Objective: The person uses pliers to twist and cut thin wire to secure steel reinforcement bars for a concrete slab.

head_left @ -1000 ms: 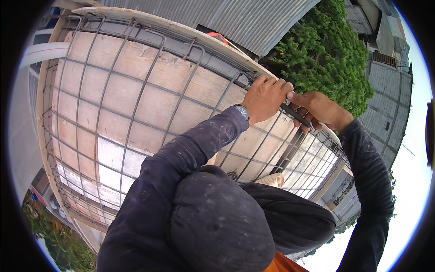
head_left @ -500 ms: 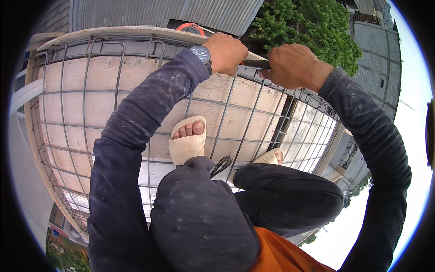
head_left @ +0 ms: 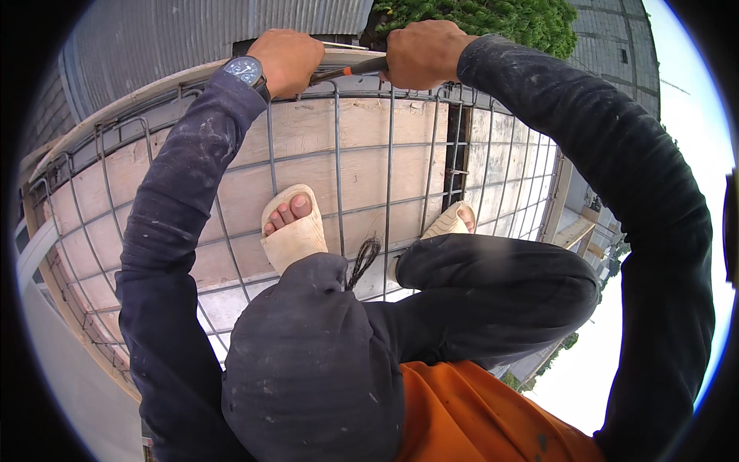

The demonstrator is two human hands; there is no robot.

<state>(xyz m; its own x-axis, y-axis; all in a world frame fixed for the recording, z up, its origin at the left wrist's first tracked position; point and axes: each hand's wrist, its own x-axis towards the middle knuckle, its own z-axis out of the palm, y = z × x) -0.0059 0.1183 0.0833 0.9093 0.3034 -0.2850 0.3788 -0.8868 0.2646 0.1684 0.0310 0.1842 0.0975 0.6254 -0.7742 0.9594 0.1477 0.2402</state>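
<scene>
A dark bar-like tool with an orange band (head_left: 356,68) spans between my hands at the far edge of a steel rebar grid (head_left: 390,177). My left hand (head_left: 286,63), with a wristwatch on the wrist, is closed on its left end, fingertips hidden. My right hand (head_left: 423,55) is closed round the other end. Beneath the grid lie pale plywood boards (head_left: 362,123), with a dark gap (head_left: 456,131) between two of them at the right. A bundle of black wire (head_left: 364,260) rests beside my sandaled left foot (head_left: 294,227).
A wooden form edge (head_left: 135,98) runs behind the grid. Beyond are corrugated metal sheeting (head_left: 177,31), a leafy tree (head_left: 500,17) and a block wall (head_left: 612,54). My other sandaled foot (head_left: 450,222) stands near the gap. A pale pipe (head_left: 35,250) is at the left.
Both hands have shifted leftward and up in the picture, farther apart along the tool. My right hand's spread fingers have closed. The view has turned, bringing my feet and the wire into sight.
</scene>
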